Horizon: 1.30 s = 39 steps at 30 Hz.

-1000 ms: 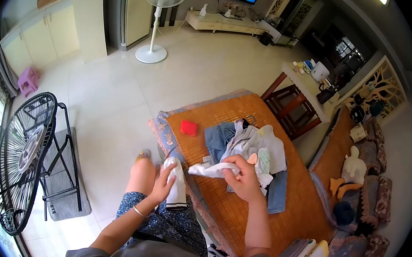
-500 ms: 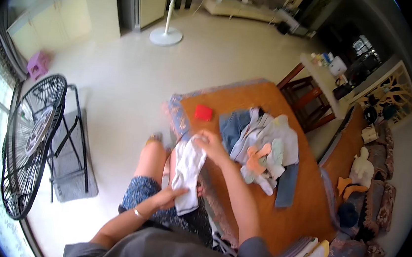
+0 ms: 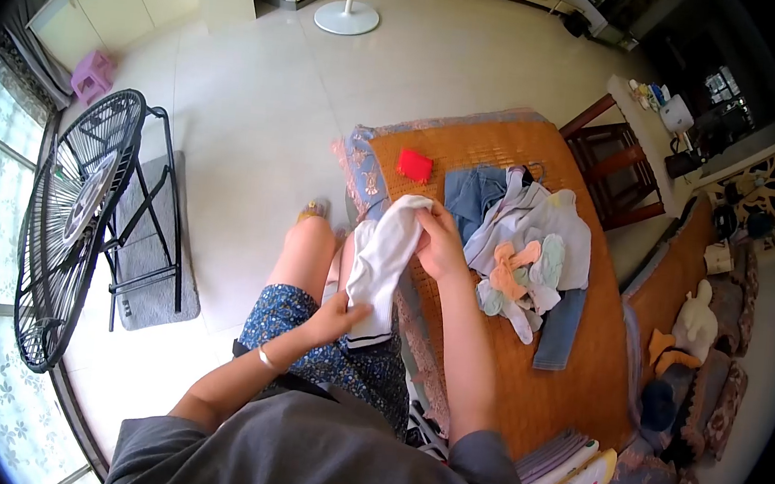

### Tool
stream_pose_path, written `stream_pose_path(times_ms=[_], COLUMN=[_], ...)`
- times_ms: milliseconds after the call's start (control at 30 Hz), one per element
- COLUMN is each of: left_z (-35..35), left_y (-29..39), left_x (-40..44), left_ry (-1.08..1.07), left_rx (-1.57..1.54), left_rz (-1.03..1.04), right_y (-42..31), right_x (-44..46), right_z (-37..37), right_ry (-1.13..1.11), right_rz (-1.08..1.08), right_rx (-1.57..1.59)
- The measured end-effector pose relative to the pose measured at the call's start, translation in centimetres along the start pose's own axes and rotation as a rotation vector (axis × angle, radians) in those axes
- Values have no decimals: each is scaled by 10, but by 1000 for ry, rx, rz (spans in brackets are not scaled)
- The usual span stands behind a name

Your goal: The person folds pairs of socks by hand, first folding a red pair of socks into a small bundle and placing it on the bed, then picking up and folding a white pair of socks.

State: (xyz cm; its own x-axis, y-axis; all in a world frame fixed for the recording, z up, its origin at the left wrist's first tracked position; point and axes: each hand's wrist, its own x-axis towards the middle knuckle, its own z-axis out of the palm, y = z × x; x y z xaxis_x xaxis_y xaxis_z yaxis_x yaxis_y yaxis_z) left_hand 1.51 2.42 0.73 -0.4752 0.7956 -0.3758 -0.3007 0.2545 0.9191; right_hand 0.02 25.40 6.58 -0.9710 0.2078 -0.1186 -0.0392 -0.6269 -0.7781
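Note:
Stretched out above my lap is a white sock [image 3: 380, 258] with a dark stripe along its cuff. My right hand [image 3: 442, 241] pinches its upper end. Lower down, near the cuff, my left hand [image 3: 335, 320] grips the other side, its fingers partly hidden. To the right, on the brown mat [image 3: 477, 381], lies a heap of clothes with a pale grey garment [image 3: 530, 214], blue jeans [image 3: 472, 194] and several small socks in peach [image 3: 511, 268], mint and white. A red pouch or box [image 3: 414, 166] sits beyond my right hand.
Folded clothes [image 3: 570, 479] stand at the mat's near edge, and a plush toy [image 3: 697, 319] rests on the sofa at the right. A black wire chair [image 3: 81, 222] is on the left, a fan base [image 3: 346, 18] ahead, and a wooden chair [image 3: 614, 161] beyond the mat.
My view has tipped downward, so the room sits higher in the picture. Both hands keep hold of the sock, which now looks smoother and tilts more to the right at its upper end.

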Motion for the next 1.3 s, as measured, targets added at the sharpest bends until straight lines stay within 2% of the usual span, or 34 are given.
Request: stream_pose_path(times_ms=[67, 100, 133, 167, 200, 267, 300, 333, 400, 467, 567, 633, 667, 733, 833, 933, 1067, 1133, 1167, 1233, 1300], left_z=[-3, -5, -10, -15, -19, -31, -32, -34, -34, -28, -19, -13, -12, -10, -15, -18, -17, -17, -16, -16, -18], left_y=[34, 44, 54, 67, 90, 108, 121, 129, 144, 149, 150, 157, 159, 156, 148, 144, 141, 143, 145, 147, 148], left_x=[-21, -24, -23, -22, -20, -8, -4, -1, 7, 12, 17, 12, 12, 13, 17, 21, 26, 26, 24, 22, 22], left_ry=[-93, -93, -150, -208, -178, -42, 24, 27, 157, 142, 47, 79, 118, 152, 159, 69, 136, 168, 193, 218, 255], left_rx=[207, 208, 79, -50, -150, -296, -307, -305, -100, -175, -533, -522, -515, -544, -583, -607, -552, -550, -554, -558, -531], left_rz=[166, 171, 345, 517, 526, 514, 557, 572, 544, 553, 391, 375, 348, 348, 351, 395, 442, 449, 453, 458, 514], right_y=[-21, -29, -36, -39, -43, -52, -53, -51, -46, -42, -41, -41, -41, -43, -44, -46, -45, -47, -45, -38, -32], right_x=[-9, -12, -13, -12, -13, -18, -20, -20, -20, -19, -16, -14, -13, -15, -19, -22, -24, -28, -30, -37, -37], right_z=[26, 34, 40, 45, 55, 78, 87, 92, 99, 99, 94, 91, 91, 97, 102, 105, 117, 133, 133, 132, 133], right_ry=[16, -147, -311, -352, -358, -259, -245, -257, -170, -102, -86, -84, -86, -48, 20, 34, 22, 211, 212, 351, 323], right_rz=[-34, -52, -71, -78, -82, -145, -162, -167, -344, -386, -403, -365, -373, -580, -647, -714, -708, -754, -753, -707, -738], right_rx=[71, 148, 224, 231, 229, -50, -91, -99, -366, -530, -628, -778, -781, -840, -957, -1048, -1078, -1005, -1006, -1134, -1091])
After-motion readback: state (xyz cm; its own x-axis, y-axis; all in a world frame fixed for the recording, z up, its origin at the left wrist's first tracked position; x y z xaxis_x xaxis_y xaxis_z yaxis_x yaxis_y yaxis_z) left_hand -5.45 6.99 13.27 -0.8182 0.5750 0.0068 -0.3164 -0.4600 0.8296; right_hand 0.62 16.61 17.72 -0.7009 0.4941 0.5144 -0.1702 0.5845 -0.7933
